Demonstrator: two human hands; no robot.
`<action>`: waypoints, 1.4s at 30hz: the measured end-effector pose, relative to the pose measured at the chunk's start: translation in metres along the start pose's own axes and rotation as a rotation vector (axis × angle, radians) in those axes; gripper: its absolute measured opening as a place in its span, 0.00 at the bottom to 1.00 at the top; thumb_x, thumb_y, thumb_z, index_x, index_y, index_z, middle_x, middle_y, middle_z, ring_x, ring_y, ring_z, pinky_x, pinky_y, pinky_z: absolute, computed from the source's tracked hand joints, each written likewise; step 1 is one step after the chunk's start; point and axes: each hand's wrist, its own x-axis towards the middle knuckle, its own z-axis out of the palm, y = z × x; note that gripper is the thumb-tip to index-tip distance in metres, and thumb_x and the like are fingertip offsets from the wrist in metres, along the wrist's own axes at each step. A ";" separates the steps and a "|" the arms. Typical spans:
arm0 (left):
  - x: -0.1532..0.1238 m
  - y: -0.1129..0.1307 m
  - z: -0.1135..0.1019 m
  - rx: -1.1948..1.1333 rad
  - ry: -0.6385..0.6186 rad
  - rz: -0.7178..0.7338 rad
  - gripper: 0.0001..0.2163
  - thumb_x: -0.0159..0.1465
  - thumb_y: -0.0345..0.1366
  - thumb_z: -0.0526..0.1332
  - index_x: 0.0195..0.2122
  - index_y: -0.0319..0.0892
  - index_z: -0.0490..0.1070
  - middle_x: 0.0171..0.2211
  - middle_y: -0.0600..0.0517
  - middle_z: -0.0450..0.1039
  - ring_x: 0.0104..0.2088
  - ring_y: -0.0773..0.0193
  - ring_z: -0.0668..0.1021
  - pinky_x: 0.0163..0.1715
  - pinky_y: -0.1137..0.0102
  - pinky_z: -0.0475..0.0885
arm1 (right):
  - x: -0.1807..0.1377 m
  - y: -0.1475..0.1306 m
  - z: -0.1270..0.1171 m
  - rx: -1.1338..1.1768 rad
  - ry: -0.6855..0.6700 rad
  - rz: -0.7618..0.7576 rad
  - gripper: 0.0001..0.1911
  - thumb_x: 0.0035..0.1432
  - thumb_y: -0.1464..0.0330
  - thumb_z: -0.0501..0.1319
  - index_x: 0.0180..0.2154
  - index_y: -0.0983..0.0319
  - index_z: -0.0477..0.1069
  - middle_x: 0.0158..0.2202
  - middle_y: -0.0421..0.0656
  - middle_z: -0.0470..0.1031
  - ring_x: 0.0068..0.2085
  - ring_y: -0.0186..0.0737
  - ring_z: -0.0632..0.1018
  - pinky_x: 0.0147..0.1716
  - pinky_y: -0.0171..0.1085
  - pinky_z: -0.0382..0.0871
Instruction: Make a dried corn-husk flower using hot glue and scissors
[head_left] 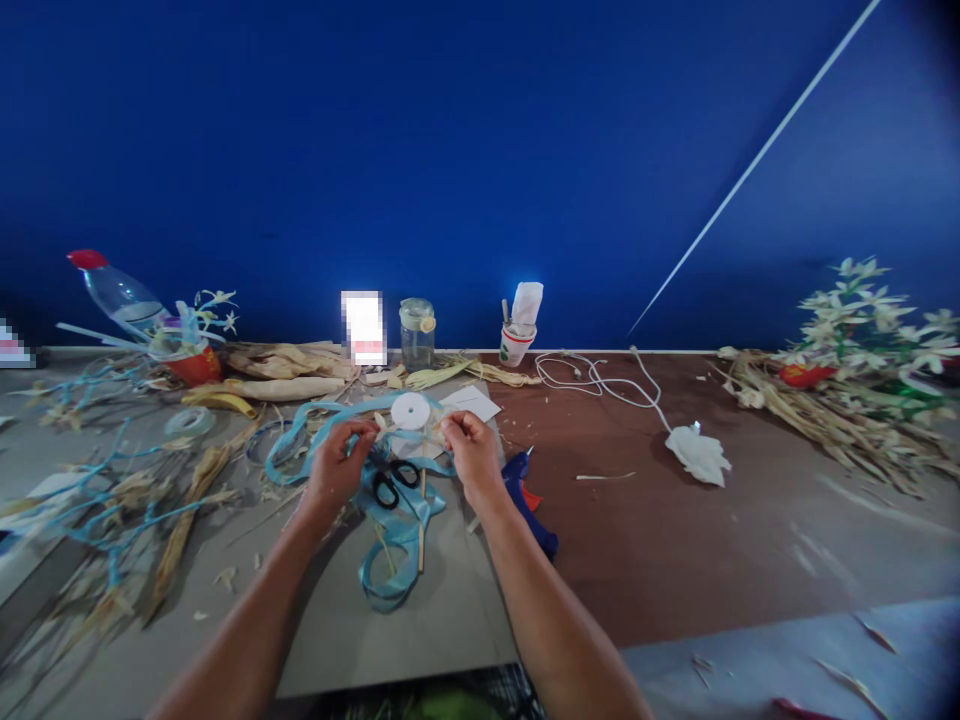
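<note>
My left hand (pixel 341 465) is raised over the cluttered middle of the table, fingertips pinched together. Opposite it, my right hand (pixel 474 455) is also pinched, with a small pale scrap at its fingertips too faint to name. Whatever either hand grips is too small to make out. Between and below them lie black-handled scissors (pixel 396 484) on a loose light-blue ribbon (pixel 390 580). A white spool (pixel 410 411) sits just beyond the fingers, beside a white paper (pixel 476 401). By my right wrist rests a blue glue gun (pixel 536 520).
On the left are blue-stemmed husk flowers (pixel 112 530), a tape roll (pixel 189 422) and a red cup (pixel 196 364). A glass jar (pixel 418 340) and a white cup (pixel 516 345) stand along the blue wall. A white cable (pixel 600 380) and dried stalks (pixel 840 420) lie rightward.
</note>
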 end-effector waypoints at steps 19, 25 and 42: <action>-0.003 0.009 -0.004 -0.083 -0.228 -0.097 0.11 0.58 0.43 0.58 0.31 0.41 0.73 0.34 0.48 0.77 0.36 0.59 0.76 0.38 0.65 0.69 | -0.011 0.010 0.019 0.293 -0.368 0.139 0.10 0.44 0.64 0.64 0.19 0.62 0.69 0.36 0.43 0.74 0.30 0.32 0.72 0.28 0.31 0.63; -0.006 0.014 -0.003 -0.082 -0.299 -0.078 0.10 0.58 0.43 0.58 0.31 0.42 0.72 0.39 0.46 0.77 0.40 0.56 0.77 0.41 0.63 0.69 | -0.005 0.016 0.018 0.441 -0.296 0.250 0.07 0.43 0.65 0.65 0.23 0.62 0.72 0.31 0.41 0.76 0.21 0.27 0.68 0.25 0.30 0.63; -0.008 0.005 0.000 -0.039 -0.347 -0.056 0.11 0.58 0.43 0.58 0.33 0.43 0.73 0.39 0.47 0.77 0.41 0.57 0.77 0.44 0.63 0.70 | -0.003 0.017 0.016 0.084 -0.293 -0.001 0.05 0.44 0.68 0.61 0.22 0.59 0.76 0.37 0.40 0.76 0.33 0.34 0.73 0.32 0.32 0.65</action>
